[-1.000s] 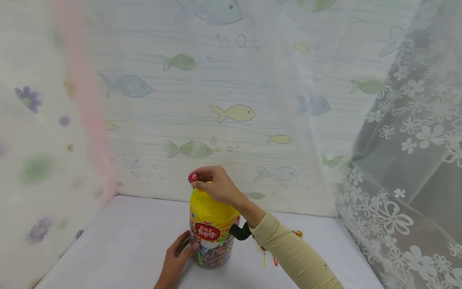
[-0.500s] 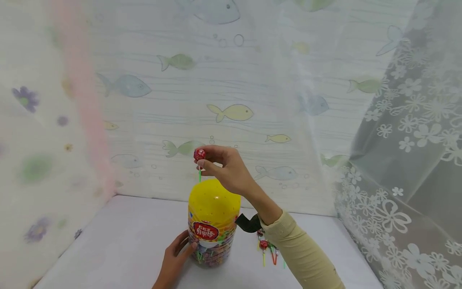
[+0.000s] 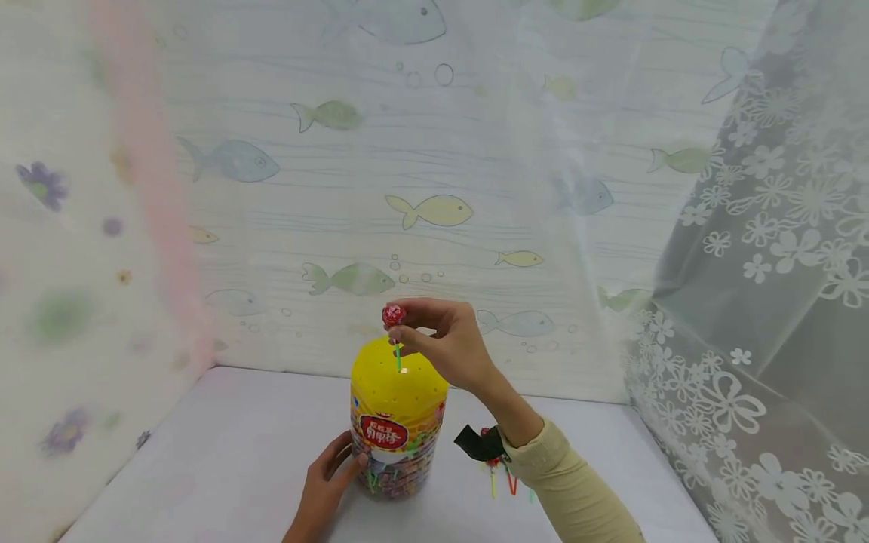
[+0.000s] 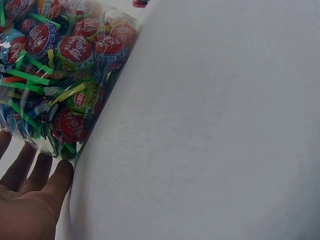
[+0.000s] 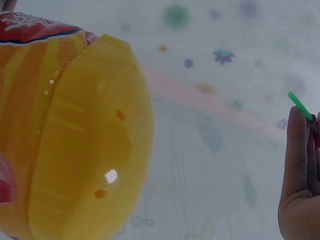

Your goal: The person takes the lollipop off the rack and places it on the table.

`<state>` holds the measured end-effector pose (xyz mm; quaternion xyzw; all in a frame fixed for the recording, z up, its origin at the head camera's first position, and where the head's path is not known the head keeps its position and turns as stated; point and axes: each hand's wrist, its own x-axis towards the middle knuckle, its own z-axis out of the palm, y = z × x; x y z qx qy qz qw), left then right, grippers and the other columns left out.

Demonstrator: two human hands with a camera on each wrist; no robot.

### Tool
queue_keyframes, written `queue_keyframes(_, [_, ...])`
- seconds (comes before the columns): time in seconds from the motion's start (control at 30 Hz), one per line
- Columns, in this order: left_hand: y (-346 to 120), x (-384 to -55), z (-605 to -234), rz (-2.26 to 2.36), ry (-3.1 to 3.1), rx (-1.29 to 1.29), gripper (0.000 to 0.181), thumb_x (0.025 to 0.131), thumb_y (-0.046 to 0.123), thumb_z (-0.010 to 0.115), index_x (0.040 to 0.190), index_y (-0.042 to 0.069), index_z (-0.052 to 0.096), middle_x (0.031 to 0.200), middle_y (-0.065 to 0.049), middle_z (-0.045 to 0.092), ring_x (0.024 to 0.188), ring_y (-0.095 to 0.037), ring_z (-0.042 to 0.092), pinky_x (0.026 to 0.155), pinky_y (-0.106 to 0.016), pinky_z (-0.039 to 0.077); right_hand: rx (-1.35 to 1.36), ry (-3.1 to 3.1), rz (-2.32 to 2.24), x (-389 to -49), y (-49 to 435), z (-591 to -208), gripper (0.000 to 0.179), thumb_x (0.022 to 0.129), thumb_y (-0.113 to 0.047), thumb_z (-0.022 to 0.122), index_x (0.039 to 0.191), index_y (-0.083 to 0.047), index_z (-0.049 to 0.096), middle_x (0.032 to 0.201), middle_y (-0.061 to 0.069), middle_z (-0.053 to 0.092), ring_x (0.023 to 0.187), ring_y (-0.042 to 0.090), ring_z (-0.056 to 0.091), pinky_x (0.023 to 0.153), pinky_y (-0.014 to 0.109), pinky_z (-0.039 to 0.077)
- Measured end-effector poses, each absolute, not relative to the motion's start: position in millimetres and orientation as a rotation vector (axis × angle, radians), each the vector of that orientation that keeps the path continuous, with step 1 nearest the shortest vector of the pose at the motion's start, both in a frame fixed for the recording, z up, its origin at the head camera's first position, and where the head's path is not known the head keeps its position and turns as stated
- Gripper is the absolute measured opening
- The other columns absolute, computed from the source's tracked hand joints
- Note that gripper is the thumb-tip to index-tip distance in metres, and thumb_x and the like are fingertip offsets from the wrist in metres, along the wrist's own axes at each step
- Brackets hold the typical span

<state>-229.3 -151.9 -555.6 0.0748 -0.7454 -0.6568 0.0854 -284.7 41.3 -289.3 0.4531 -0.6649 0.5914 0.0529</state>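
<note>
My right hand (image 3: 451, 343) pinches a red-wrapped lollipop (image 3: 394, 314) just under its head, with its green stick pointing down. In the head view the stick's lower end overlaps the domed yellow lid (image 3: 376, 369) of a large clear jar (image 3: 400, 456). Small holes dot the lid, as the right wrist view shows up close. Many wrapped lollipops (image 4: 75, 52) fill the jar, seen through its clear wall. Low on the jar's left side my left hand (image 3: 324, 479) holds it, thumb in front and fingers round the far side.
Several loose lollipops (image 3: 493, 471) lie on the white table (image 3: 258, 437) right of the jar, partly hidden by the right sleeve (image 3: 577, 479). A black strap (image 3: 478, 443) sticks out at the right wrist. Fish-patterned sheeting (image 3: 434, 151) stands behind, with flowered sheets at both sides.
My right hand first lifted the lollipop off the lid's left side, then brought it right and down over the lid. My left hand stays on the jar.
</note>
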Motion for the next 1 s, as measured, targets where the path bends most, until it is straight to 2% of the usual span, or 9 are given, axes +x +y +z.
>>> queue_keyframes(0.13, [-151.1, -227.4, -556.2, -1.952, -2.223, 0.225, 0.074, 0.096, 0.04, 0.069, 0.153, 0.0, 0.041, 0.155, -0.025, 0.044, 0.141, -0.046, 0.045, 0.117, -0.056, 0.042, 1.328, -2.016, 1.859, -286.2, 51.8, -306.1, 0.028, 0.093, -0.004, 0.073, 0.119, 0.007, 0.07, 0.106, 0.024, 0.074, 0.085, 0.019, 0.075, 0.074, 0.042, 0.067])
queue_keyframes(0.33, [-149.4, -223.8, -555.9, -1.943, -2.231, 0.243, 0.076, 0.096, 0.041, 0.069, 0.153, 0.0, 0.04, 0.155, -0.025, 0.043, 0.142, -0.046, 0.044, 0.117, -0.056, 0.041, 1.212, -2.049, 1.938, -286.3, 70.8, -331.9, 0.033, 0.095, -0.008, 0.072, 0.124, 0.006, 0.067, 0.114, 0.027, 0.071, 0.098, 0.031, 0.074, 0.079, 0.039, 0.066])
queue_keyframes(0.5, [-148.0, -219.7, -554.8, -1.933, -2.235, 0.249, 0.076, 0.097, 0.041, 0.068, 0.153, -0.001, 0.04, 0.156, -0.025, 0.043, 0.142, -0.046, 0.044, 0.117, -0.056, 0.041, 1.112, -2.031, 1.986, -285.1, 92.6, -354.7, 0.034, 0.096, -0.009, 0.071, 0.125, 0.007, 0.066, 0.114, 0.028, 0.069, 0.095, 0.021, 0.074, 0.079, 0.037, 0.066])
queue_keyframes(0.77, [-146.2, -214.3, -552.9, -1.938, -2.234, 0.254, 0.076, 0.096, 0.04, 0.069, 0.153, -0.001, 0.04, 0.156, -0.026, 0.043, 0.142, -0.047, 0.044, 0.118, -0.056, 0.041, 0.86, -2.07, 1.985, -286.4, 135.6, -397.4, 0.031, 0.095, -0.004, 0.07, 0.123, 0.009, 0.066, 0.101, -0.002, 0.075, 0.085, 0.011, 0.073, 0.075, 0.031, 0.067])
queue_keyframes(0.87, [-146.1, -213.0, -552.5, -1.94, -2.231, 0.253, 0.076, 0.096, 0.04, 0.069, 0.153, -0.001, 0.039, 0.156, -0.026, 0.042, 0.142, -0.047, 0.044, 0.118, -0.056, 0.041, 0.756, -2.128, 1.974, -286.8, 153.3, -414.1, 0.031, 0.095, -0.005, 0.07, 0.122, 0.009, 0.066, 0.099, 0.0, 0.075, 0.083, 0.011, 0.073, 0.074, 0.03, 0.067])
queue_keyframes(1.0, [-145.1, -211.3, -551.5, -1.962, -2.219, 0.254, 0.076, 0.096, 0.039, 0.07, 0.153, -0.001, 0.039, 0.156, -0.027, 0.042, 0.142, -0.047, 0.043, 0.118, -0.055, 0.042, 0.645, -2.215, 1.964, -284.4, 178.7, -435.8, 0.032, 0.095, -0.006, 0.071, 0.122, 0.01, 0.066, 0.1, 0.011, 0.074, 0.084, 0.011, 0.073, 0.072, 0.028, 0.066])
